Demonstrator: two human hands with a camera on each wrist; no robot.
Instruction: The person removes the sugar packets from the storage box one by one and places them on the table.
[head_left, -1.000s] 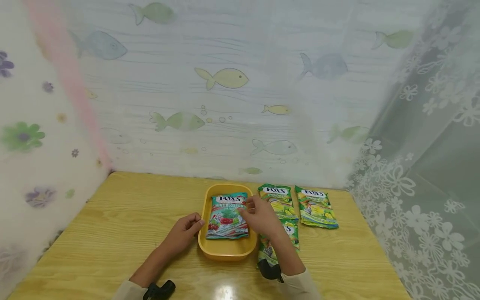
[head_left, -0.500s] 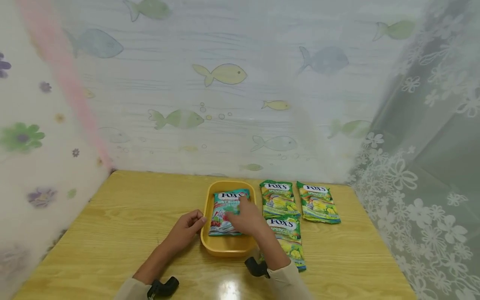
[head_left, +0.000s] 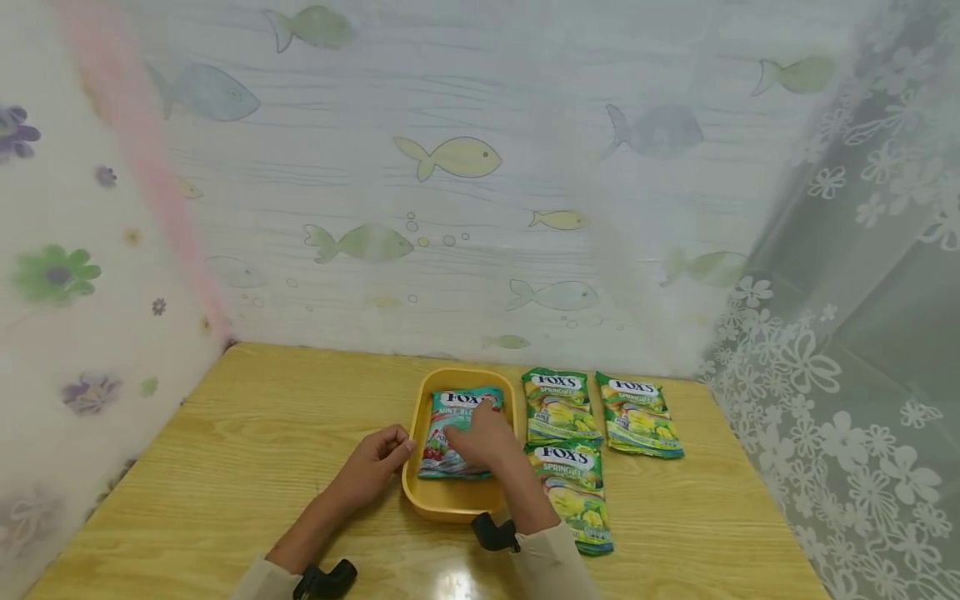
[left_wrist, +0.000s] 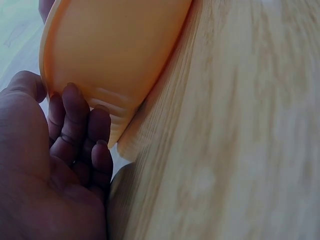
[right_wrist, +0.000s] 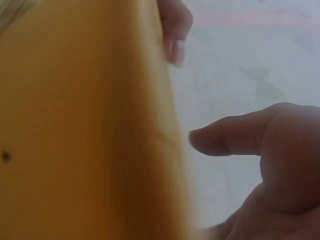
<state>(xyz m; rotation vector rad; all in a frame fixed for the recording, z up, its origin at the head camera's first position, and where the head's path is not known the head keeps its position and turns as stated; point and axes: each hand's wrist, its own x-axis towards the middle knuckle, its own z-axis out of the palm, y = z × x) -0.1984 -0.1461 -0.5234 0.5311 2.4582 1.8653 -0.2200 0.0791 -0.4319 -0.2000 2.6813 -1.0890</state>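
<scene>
A teal FOX'S Mint Blossom candy bag (head_left: pixel 442 437) lies face up inside a yellow rounded plastic tray (head_left: pixel 450 510). My left hand (head_left: pixel 375 465) holds the tray's left rim. In the left wrist view its thumb is at the rim and the curled fingers (left_wrist: pixel 75 112) rest against the outer wall. My right hand (head_left: pixel 489 437) reaches over the tray's right side onto the bag, covering its right part. The right wrist view shows that thumb (right_wrist: pixel 230 135) extended above the rim; the other fingers are mostly hidden behind the tray wall.
Right of the tray lie three green FOX'S Spring Tea bags: one at the back (head_left: pixel 558 406), one farther right (head_left: pixel 641 417), and one in front (head_left: pixel 573 500), partly behind the right forearm. The wooden table (head_left: pixel 247 450) meets a fish-patterned curtain (head_left: pixel 450 275) behind.
My right hand has moved left from the candy bag's right edge to over its middle, uncovering more of the front green bag. The left hand stays at the tray rim.
</scene>
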